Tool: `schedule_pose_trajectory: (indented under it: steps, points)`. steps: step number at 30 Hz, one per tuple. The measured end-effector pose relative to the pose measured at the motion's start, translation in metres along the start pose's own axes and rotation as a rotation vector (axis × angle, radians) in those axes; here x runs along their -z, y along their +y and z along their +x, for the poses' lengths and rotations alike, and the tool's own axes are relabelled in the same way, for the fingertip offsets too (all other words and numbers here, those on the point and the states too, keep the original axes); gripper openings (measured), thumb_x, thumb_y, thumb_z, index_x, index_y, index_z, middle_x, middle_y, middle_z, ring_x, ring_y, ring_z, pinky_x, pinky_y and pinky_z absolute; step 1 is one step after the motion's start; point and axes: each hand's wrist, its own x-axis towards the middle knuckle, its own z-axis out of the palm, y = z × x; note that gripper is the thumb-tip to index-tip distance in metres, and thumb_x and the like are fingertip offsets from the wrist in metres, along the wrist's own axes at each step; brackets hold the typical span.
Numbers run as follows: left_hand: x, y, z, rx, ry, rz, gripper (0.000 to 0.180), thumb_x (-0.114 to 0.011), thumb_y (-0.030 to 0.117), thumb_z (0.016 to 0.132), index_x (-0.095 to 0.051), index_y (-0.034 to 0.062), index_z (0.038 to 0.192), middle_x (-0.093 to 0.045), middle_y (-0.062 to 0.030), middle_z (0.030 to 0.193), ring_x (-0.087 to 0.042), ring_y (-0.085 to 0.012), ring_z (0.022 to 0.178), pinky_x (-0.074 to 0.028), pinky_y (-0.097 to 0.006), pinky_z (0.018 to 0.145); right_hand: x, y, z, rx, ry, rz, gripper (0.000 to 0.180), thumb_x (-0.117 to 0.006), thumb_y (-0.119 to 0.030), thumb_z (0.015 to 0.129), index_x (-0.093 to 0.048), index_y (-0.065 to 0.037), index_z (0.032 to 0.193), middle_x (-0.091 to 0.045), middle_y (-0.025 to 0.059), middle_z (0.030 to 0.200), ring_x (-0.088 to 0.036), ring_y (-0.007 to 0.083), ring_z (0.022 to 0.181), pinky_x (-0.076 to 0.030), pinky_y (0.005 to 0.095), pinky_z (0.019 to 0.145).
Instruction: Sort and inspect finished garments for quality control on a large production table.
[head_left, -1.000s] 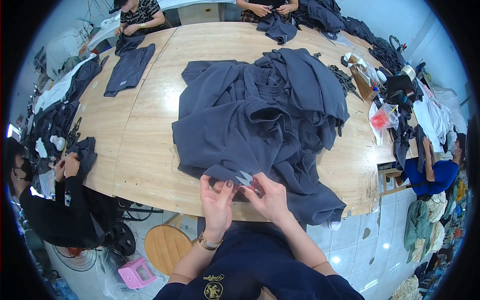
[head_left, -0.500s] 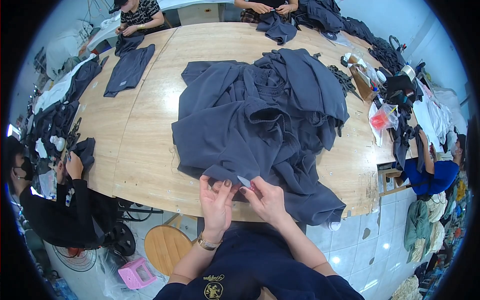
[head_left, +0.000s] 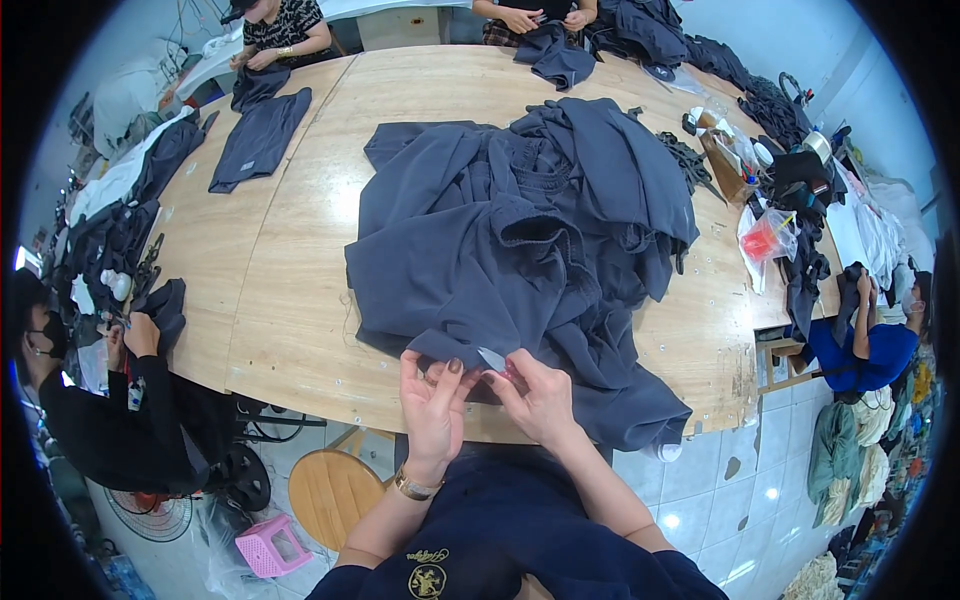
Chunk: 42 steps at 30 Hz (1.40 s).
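Note:
A heap of dark grey garments (head_left: 440, 240) with gathered elastic waistbands lies on the wooden table in front of me. At its near edge my left hand (head_left: 436, 405) pinches a fold of the grey cloth between thumb and fingers. Just to the right, my right hand (head_left: 536, 400) is closed around a small tool with a reddish handle and a pointed metal blade (head_left: 491, 358). The blade points up and left, close to the pinched fold; whether it touches the cloth I cannot tell. Most of the handle is hidden in my fingers.
Several people work around the table (head_left: 290, 300) with dark cloth. A folded grey garment (head_left: 262, 140) lies far left. At the right edge are a plastic cup with red drink (head_left: 765, 236) and a black bag (head_left: 803, 180). A round stool (head_left: 335, 498) and pink stool (head_left: 272, 545) stand below.
My right hand and the blade have shifted very slightly, while my left hand keeps its pinch on the cloth. Co-workers at the left and right have moved their hands a little.

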Motion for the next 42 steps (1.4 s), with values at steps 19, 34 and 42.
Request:
schedule_pose_trajectory:
  steps: [19, 34, 42]
  points:
    - [0.001, -0.003, 0.000, -0.040, -0.014, 0.005, 0.038, -0.052, -0.003, 0.088, -0.036, 0.0081, 0.120, -0.053, -0.0038, 0.092, -0.056, -0.0138, 0.091, -0.050, -0.036, 0.086, 0.001, -0.004, -0.001, 0.007, 0.030, -0.044, 0.023, -0.069, -0.021, 0.078, -0.055, -0.003, 0.075, -0.053, 0.0083, 0.057, -0.052, 0.0223, 0.045, -0.039, 0.0300, 0.043]
    - [0.000, -0.003, 0.001, -0.045, -0.036, -0.020, 0.036, -0.052, -0.005, 0.088, -0.037, 0.0071, 0.118, -0.059, -0.0067, 0.095, -0.058, -0.0146, 0.093, -0.050, -0.034, 0.086, -0.001, 0.000, -0.002, -0.163, -0.008, 0.151, 0.022, -0.067, -0.019, 0.081, -0.053, -0.003, 0.078, -0.056, 0.0084, 0.060, -0.055, 0.0219, 0.047, -0.039, 0.0306, 0.043]
    - [0.004, -0.011, -0.002, -0.098, -0.047, 0.104, 0.037, -0.052, -0.006, 0.088, -0.036, 0.0060, 0.119, -0.061, -0.0070, 0.089, -0.061, -0.0131, 0.084, -0.052, -0.029, 0.080, -0.011, -0.006, 0.007, -0.045, 0.086, 0.401, 0.022, -0.066, 0.001, 0.078, -0.060, -0.001, 0.099, -0.058, 0.0015, 0.065, -0.050, 0.0025, 0.057, -0.039, 0.0193, 0.050]
